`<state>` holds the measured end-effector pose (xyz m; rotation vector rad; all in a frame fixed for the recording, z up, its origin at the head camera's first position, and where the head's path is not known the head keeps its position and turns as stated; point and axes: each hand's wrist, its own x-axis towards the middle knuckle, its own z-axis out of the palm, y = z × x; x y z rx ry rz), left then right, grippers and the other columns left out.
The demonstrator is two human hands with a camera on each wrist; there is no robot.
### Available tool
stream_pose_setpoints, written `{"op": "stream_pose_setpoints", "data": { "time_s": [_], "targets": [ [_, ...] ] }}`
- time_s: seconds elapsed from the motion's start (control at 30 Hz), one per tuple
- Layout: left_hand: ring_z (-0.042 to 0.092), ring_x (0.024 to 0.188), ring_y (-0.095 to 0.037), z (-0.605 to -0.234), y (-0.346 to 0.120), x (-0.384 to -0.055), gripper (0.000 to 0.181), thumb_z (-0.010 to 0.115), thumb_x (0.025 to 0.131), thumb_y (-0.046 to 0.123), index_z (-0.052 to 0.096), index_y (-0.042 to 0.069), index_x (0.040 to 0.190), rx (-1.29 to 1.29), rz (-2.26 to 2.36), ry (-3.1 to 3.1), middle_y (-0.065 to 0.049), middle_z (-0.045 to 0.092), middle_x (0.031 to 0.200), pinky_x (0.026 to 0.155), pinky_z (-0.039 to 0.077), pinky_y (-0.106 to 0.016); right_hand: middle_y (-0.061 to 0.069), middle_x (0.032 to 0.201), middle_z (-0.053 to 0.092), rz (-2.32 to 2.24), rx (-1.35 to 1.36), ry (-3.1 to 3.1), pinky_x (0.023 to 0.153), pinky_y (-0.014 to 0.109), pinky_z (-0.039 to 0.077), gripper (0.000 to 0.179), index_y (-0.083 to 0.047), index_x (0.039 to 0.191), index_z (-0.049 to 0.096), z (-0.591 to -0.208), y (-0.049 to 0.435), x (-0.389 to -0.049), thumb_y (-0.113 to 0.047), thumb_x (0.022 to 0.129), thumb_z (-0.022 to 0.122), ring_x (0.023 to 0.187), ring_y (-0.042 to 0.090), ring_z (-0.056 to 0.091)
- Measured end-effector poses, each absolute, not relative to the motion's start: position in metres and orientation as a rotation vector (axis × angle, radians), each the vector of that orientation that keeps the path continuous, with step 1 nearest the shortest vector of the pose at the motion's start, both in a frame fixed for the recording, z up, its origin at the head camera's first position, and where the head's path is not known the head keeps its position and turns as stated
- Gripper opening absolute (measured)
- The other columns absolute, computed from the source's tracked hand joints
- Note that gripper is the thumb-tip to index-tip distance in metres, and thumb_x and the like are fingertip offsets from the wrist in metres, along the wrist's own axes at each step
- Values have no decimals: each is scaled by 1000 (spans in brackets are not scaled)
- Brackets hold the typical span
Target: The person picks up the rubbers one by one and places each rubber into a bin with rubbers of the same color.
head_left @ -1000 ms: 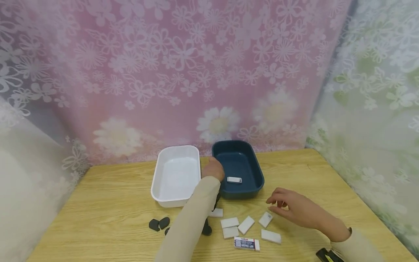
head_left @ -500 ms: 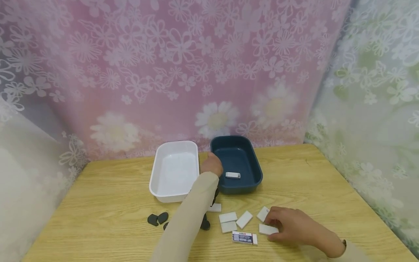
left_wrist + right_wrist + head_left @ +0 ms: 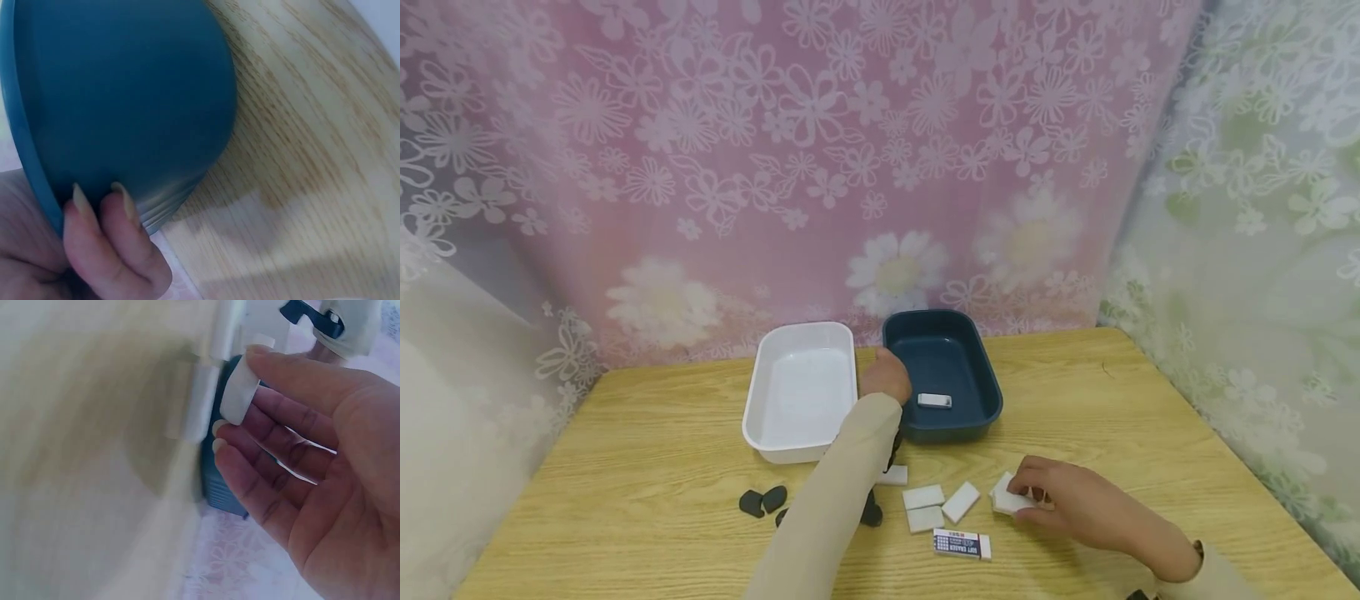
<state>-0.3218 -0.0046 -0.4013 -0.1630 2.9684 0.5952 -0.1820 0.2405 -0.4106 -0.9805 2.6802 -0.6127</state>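
My left hand [image 3: 886,377] grips the left rim of the dark blue basin [image 3: 943,360]; in the left wrist view its fingers [image 3: 106,250] curl against the wall. One white eraser [image 3: 935,401] lies inside that basin. My right hand [image 3: 1075,504] pinches a white eraser [image 3: 239,394] between thumb and fingers. In the head view this eraser overlaps another white eraser [image 3: 1002,480] near the table. Several more white erasers [image 3: 923,497] lie to the left, along with one in a printed blue-and-white sleeve [image 3: 962,544].
A white basin [image 3: 803,400] stands left of the blue one. Small black pieces [image 3: 763,501] lie on the wooden table [image 3: 647,467], some partly hidden by my left sleeve [image 3: 831,500]. Behind hangs a pink floral cloth [image 3: 737,167].
My right hand came down to the white eraser nearest it, took hold of it and moved it slightly away from me. The left hand keeps its grip on the basin rim.
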Motion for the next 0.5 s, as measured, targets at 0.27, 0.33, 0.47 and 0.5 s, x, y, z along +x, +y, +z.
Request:
{"op": "stream_pose_setpoints", "data": {
  "time_s": [0.27, 0.33, 0.47, 0.5],
  "targets": [
    [62, 59, -25, -403, -4, -324, 63, 65, 89, 17, 33, -8, 138, -169, 610, 2986, -14, 64, 72, 56, 52, -36, -14, 96, 55, -594, -1019, 2911, 65, 25, 50, 16, -20, 103, 67, -380, 237, -196, -28, 89, 68, 80, 2, 56],
    [62, 59, -24, -403, -4, -325, 65, 64, 90, 18, 32, -8, 139, -163, 598, 2989, -13, 65, 72, 56, 52, -36, -12, 96, 56, -603, -1039, 2968, 66, 25, 50, 16, -18, 104, 67, -376, 235, -202, -25, 89, 68, 80, 3, 57],
    [63, 59, -24, -403, -4, -324, 66, 64, 90, 18, 31, -9, 140, -153, 554, 2992, -13, 64, 70, 56, 53, -35, -8, 97, 58, -649, -1030, 3044, 67, 27, 51, 17, -13, 105, 68, -372, 229, -217, -20, 90, 68, 80, 6, 57],
    [63, 60, -24, -403, -4, -323, 65, 64, 90, 18, 31, -9, 139, -153, 546, 2994, -13, 64, 70, 56, 53, -35, -7, 97, 58, -662, -1019, 3056, 67, 28, 51, 18, -12, 106, 68, -372, 227, -221, -19, 90, 68, 81, 7, 58]
  ]
}}
